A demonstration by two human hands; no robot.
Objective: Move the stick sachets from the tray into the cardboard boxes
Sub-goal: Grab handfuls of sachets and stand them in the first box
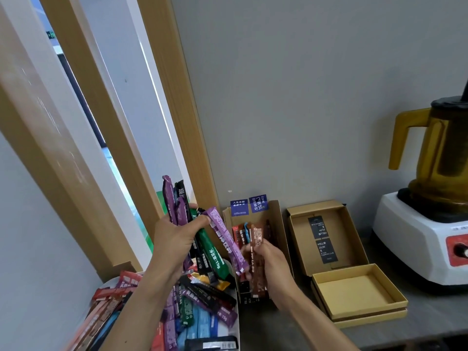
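Two hands: both are raised in the lower middle of the frame, each closed round stick sachets.
Left hand [174, 239]: fingers and thumb curl round a fanned bundle of sachets [182, 211] in purple, black and green, held above the tray. The tops stick up past the fist, and a green one slants down to the right.
Right hand [269, 259]: pinches a brown sachet [257, 239], held roughly upright in front of the narrow box.
Purple sachet [225, 236]: slants between the two hands with its upper end under the left thumb. Whether the right fingers touch its lower end cannot be told.
Tray [237, 323]: white, at the lower left of the frame, heaped with loose sachets [200, 315] in red, brown, blue, purple and black.
Narrow cardboard box [277, 219]: open, just right of the tray against the wall, with blue printed flaps [249, 206] standing at its far end. Red and brown sachets lie inside it.
Second cardboard box [304, 249]: open, to the right of the first, with two black labels [326, 250] on its floor.
Shallow square box [354, 292]: open, just in front of the second box, towards the lower right.
Blender [430, 224]: at the right edge, an amber jug with a yellow handle on a white base with a red panel.
Desk [430, 312]: grey, carrying the boxes and the blender.
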